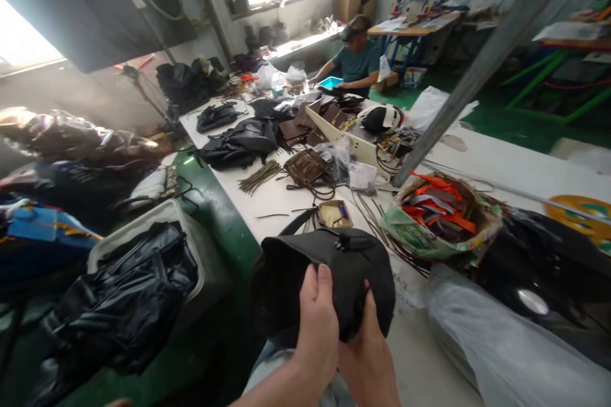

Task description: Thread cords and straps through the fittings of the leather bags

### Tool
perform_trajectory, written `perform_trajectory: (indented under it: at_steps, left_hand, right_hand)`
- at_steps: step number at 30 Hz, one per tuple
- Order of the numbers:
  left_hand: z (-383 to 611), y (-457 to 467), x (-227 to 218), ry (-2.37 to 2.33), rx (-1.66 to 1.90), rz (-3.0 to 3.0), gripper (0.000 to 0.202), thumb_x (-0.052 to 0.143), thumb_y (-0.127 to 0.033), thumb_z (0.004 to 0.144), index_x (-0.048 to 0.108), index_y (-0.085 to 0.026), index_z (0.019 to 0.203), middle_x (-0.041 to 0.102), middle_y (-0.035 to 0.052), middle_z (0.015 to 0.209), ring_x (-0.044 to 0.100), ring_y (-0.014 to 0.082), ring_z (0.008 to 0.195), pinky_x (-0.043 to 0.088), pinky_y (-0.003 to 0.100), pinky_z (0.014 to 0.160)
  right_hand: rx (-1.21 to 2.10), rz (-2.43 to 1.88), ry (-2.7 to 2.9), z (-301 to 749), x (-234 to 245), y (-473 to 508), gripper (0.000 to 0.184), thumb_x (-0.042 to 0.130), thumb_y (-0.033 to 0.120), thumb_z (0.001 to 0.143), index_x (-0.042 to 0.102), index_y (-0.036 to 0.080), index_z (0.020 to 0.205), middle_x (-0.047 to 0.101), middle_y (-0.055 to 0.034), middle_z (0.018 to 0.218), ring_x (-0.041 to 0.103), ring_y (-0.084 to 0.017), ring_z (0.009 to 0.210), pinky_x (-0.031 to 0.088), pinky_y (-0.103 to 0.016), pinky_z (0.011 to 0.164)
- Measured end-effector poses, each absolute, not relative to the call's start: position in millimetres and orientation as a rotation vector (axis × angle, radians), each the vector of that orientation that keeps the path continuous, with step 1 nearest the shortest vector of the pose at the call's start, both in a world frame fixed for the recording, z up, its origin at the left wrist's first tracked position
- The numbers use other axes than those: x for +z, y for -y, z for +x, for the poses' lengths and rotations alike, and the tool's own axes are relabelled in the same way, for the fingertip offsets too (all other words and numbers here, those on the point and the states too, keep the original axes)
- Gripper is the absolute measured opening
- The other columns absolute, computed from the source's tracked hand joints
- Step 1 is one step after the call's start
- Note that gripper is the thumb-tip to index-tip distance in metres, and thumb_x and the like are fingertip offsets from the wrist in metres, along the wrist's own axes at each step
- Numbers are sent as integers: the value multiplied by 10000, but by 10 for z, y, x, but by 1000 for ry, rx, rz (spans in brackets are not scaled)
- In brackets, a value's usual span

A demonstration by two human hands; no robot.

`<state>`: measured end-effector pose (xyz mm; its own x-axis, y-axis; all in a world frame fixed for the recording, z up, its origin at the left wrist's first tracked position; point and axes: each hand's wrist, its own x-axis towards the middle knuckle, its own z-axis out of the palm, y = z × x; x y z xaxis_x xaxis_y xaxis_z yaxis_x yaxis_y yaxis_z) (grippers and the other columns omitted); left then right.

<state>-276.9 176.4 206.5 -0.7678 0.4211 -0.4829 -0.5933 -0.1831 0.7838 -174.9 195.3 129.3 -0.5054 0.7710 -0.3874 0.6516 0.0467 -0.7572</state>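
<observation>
A black fabric bag (pixel 329 267) with a zipper pull on top is held up over the near edge of the white table (pixel 267 200). My left hand (pixel 317 324) grips its lower edge, thumb and fingers pressed onto the cloth. My right hand (pixel 365 350) sits just beside it, fingers curled under the same edge of the bag. Both hands are closed on the fabric, close together.
A basket (pixel 434 216) of orange and grey straps stands right of the bag. Black bags (pixel 241 140), brown leather pieces (pixel 305 168) and zipper strips (pixel 260 176) litter the table. A bin with black bags (pixel 138 280) stands left. A person (pixel 356 57) sits at the far end.
</observation>
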Motion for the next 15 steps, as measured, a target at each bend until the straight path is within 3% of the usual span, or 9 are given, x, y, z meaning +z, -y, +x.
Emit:
perform_trajectory:
  at_steps: [3,5,7,9,12,15]
  left_hand:
    - [-2764,-1547,2207,-1503,2039,-199,411,754,-586,956,667,-205,1084,761,63,1041,717,208,1043,565,265,925]
    - [-2818,-1437,2287,-1513,2041,-215,440,733,-634,948,607,-214,983,717,25,890,698,181,878,537,245,770]
    - [-2912,-1364,2415,-1427,2013,-144,468,687,-663,963,542,-219,935,698,13,784,682,176,746,509,262,699]
    - [-3047,-1286,2625,-1324,2009,24,449,621,-648,1005,505,-220,939,732,37,730,708,200,700,538,311,751]
    - [-3317,-1043,3027,-1368,2044,338,348,512,-552,1086,490,-226,968,829,112,835,788,252,863,556,398,951]
    - [-3669,-601,3223,-1651,1797,681,245,519,-439,1099,599,-222,1017,855,119,1017,767,263,1062,506,398,1074]
  right_hand:
    - [1308,-1371,2339,-1906,1456,-1902,1005,664,555,910,183,273,1746,673,-210,1438,756,-455,1094,543,-450,756]
    - [1201,-1159,2379,-1914,1509,-1929,774,634,481,927,434,258,1641,737,-175,1327,766,-399,1047,549,-413,764]
    - [1132,-885,2388,-1915,1570,-2073,469,628,414,931,687,231,1359,789,-132,1128,762,-314,910,550,-353,745]
    - [1094,-692,2395,-1947,1673,-2345,275,644,428,951,769,221,1081,775,-86,888,688,-233,704,521,-298,647]
    - [1134,-552,2448,-2061,1879,-2926,349,707,547,937,797,210,916,742,-72,765,634,-207,638,484,-275,578]
    - [1444,-463,2471,-2200,1968,-3570,500,772,673,897,838,181,961,779,-122,913,728,-278,850,570,-323,746]
